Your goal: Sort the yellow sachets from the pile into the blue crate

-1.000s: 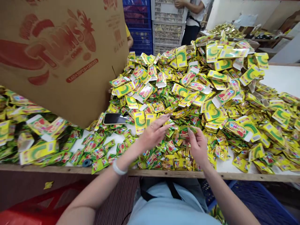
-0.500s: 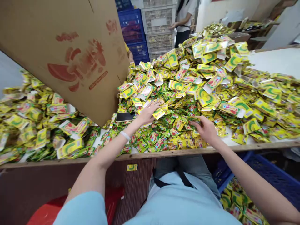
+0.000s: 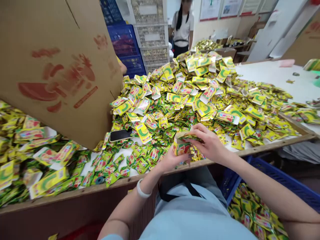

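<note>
My left hand (image 3: 172, 160) is closed around a small open-topped yellow carton (image 3: 181, 148) with red fruit printed on it, held upright near the table's front edge. Just above the carton's opening, my right hand (image 3: 208, 143) pinches one or more small green candy packets (image 3: 191, 136); how many I cannot tell. Under and around the hands lie loose green and yellow packets (image 3: 155, 153). Behind them rises a heap of yellow cartons (image 3: 207, 86), many with white flaps open.
A large cardboard box (image 3: 65, 76) leans over the left side. Beside it lies a phone (image 3: 120, 135). Below the table's right side is a blue crate (image 3: 280, 180) holding filled cartons. At the back, a person (image 3: 182, 30) stands near stacked white crates (image 3: 151, 30).
My left hand has come from the heap towards me and now holds a carton. My right hand has moved left to the carton's mouth with packets. The view has turned right.
</note>
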Motion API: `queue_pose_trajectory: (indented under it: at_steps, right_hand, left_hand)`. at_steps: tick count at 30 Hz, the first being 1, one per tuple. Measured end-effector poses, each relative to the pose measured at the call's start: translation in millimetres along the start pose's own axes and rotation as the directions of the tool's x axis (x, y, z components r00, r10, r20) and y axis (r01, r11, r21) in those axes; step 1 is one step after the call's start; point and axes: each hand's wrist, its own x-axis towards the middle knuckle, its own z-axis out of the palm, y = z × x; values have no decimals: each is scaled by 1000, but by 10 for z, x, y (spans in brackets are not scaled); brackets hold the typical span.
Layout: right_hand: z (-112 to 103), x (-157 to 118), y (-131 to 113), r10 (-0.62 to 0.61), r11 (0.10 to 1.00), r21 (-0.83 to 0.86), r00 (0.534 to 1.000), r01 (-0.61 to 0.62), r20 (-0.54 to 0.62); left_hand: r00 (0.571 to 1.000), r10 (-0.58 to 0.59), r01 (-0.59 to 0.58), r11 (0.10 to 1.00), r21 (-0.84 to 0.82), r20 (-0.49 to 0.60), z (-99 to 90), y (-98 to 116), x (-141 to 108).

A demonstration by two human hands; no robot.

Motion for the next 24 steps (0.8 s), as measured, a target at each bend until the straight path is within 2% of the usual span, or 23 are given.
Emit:
queue_pose_trajectory:
  at_steps: [2,4,7,11,14,16,19,21,22,24]
  right_hand:
    - [-61,-3,88,29,998,-62,989,-20,144]
    - [-106,48,170,46,997,-73,958,-26,284]
    - [-132,170,313,96,994,4,912,-107,398]
    - [-93,182,547,187,938,194,888,-289,420]
    - [-26,34,675,159,939,231,918,-254,363]
    - [16,-85,699,143,927,275,917,-256,373]
    - [66,-239,639,120,857,370,839,-357,531]
    - [55,-331,575,124,839,366,796,-403,592]
    - [12,-375,556,145,848,349,807,-399,572]
    - [-192,-452,575,236,897,264,888,-356,395]
  left_hand:
    - [998,-48,48,999,-4,-29,-48,-46,59]
    - [994,-97,98,995,9,-42,-101,-109,113]
    - [988,-156,157,985,77,-25,-182,-198,175]
    - [973,-229,229,972,48,1,-287,-302,198]
    - [945,-316,320,947,-32,83,-302,-404,169]
    - [943,-315,321,946,-43,107,-254,-471,143]
    - [952,-277,275,961,30,130,-103,-520,114]
    - [940,-298,291,955,65,167,0,-498,109]
    - [935,-306,297,952,78,178,31,-471,113]
    - [948,-269,245,958,149,173,17,-396,136]
